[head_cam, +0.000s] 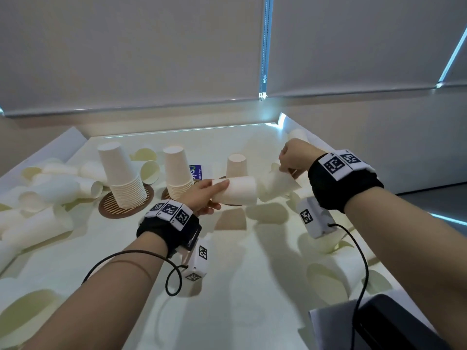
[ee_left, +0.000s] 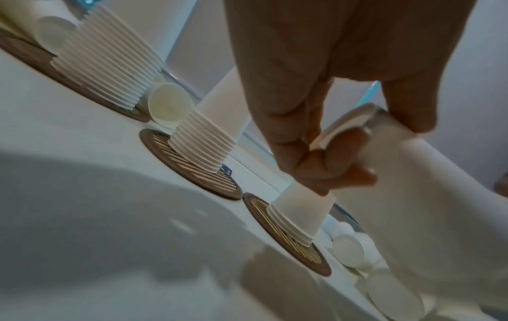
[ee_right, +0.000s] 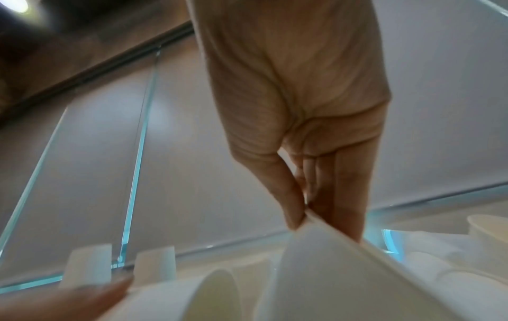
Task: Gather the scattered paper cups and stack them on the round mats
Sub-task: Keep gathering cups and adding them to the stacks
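Three upside-down stacks of white paper cups stand on round brown mats: a tall stack [head_cam: 123, 178] on the left mat [head_cam: 111, 210], a middle stack [head_cam: 178, 173] and a short stack [head_cam: 236, 165]. My left hand [head_cam: 214, 195] grips a paper cup [head_cam: 235, 190] lying sideways in front of the short stack; the left wrist view shows thumb and fingers around its base end [ee_left: 376, 139]. My right hand [head_cam: 285, 168] pinches the rim of a second cup [head_cam: 278, 184], mouth to mouth with the first. In the right wrist view thumb and fingers [ee_right: 307, 215] squeeze that rim [ee_right: 329, 271].
Several loose cups [head_cam: 50, 188] lie heaped at the left, others [head_cam: 328, 274] along the right side. A raised white rim [head_cam: 177, 130] bounds the tabletop. A dark object [head_cam: 391, 324] on white paper sits at the near right corner. A blue label [head_cam: 195, 171] lies behind the middle stack.
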{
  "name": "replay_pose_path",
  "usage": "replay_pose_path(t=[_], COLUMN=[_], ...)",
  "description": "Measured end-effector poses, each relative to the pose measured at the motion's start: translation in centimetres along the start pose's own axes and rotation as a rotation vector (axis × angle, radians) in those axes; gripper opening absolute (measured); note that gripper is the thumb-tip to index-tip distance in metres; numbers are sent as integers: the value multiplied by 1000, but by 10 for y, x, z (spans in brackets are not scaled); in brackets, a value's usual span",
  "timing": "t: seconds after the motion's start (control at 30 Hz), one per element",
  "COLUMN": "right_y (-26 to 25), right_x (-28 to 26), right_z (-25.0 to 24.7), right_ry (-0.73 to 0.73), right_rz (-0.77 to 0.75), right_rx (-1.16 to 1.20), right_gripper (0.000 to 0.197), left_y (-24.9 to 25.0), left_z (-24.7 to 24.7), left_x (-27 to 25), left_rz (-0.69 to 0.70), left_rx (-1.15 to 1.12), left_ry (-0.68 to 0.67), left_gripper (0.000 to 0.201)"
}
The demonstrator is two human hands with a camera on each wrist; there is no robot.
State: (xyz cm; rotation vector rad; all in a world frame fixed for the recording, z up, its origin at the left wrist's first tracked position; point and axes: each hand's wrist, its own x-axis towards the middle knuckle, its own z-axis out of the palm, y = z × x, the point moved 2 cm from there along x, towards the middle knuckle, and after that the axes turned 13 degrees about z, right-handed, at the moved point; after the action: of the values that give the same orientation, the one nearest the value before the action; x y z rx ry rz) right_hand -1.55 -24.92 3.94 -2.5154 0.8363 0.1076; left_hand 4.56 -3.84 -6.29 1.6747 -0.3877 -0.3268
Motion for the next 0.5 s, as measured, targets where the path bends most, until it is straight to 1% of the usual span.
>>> replay_pose_path(t=[0.07, 0.13, 0.17, 0.23, 0.27, 0.33, 0.37, 0.4, 0.47, 0.5], right_y=[-6, -15, -20, -29, -34, -43, -48, -51, -57, -59], right_x=[-2, -8, -12, -14, -13, -11, -11, -9, -6, -6], right_z=[-3, 0, 4, 14, 18, 25, 26, 27, 26, 24], right_ry=[-73, -177, -227, -302, -331, -365, -374, -385, -415, -423], right_rz=[2, 1, 11, 35, 49, 72, 80, 77, 52, 41], right_rx=[237, 449, 569, 794, 888, 1054, 1105, 1131, 1082, 1007], right_gripper=[16, 29, 32, 27, 21, 19, 20, 21, 20, 21], left_y=[4, 10, 14, 24, 29, 38, 41, 43, 49, 54], left_z=[1, 5, 9, 16, 19, 21, 21, 22, 23, 24], left_x=[3, 7, 9, 13, 15, 19, 21, 24, 29, 31], left_rz=[10, 8, 15, 52, 73, 65, 41, 20, 0, -1], left_rx=[-51, -96, -122, -180, -216, -302, -338, -356, -320, -280], left_ry=[53, 69, 79, 133, 187, 326, 391, 437, 445, 440], left_gripper=[38, 37, 37, 45, 51, 50, 50, 56, 83, 90])
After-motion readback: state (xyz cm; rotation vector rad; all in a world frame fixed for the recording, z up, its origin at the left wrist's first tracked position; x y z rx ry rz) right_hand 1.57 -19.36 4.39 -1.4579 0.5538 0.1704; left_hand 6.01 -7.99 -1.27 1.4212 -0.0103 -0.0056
